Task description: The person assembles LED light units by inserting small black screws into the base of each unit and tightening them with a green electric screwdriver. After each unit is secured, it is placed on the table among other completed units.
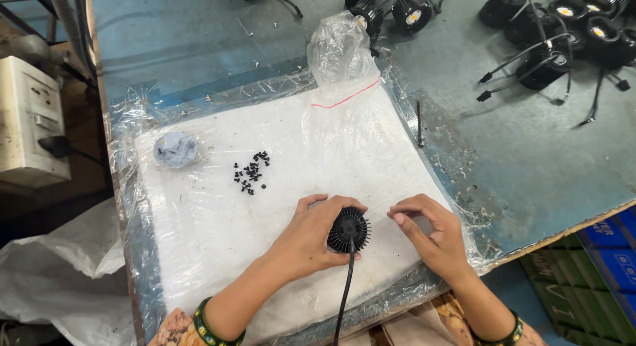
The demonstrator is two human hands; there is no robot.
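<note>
My left hand [306,243] grips a round black finned lamp housing [349,229] that rests on a white foam pad [218,207] covered in clear plastic. A black cable [344,293] runs from the housing toward me. My right hand [430,233] hovers just right of the housing, thumb and fingertips pinched together; whether something small is between them cannot be told. A scatter of small black screws [252,170] lies on the pad, up and left of my hands.
A crumpled grey-blue wad [175,149] sits at the pad's left. A clear plastic bag [338,61] stands at the pad's far edge. Several black lamps with cables [563,35] lie on the blue table at back right; a thin dark rod [420,124] lies beside the pad.
</note>
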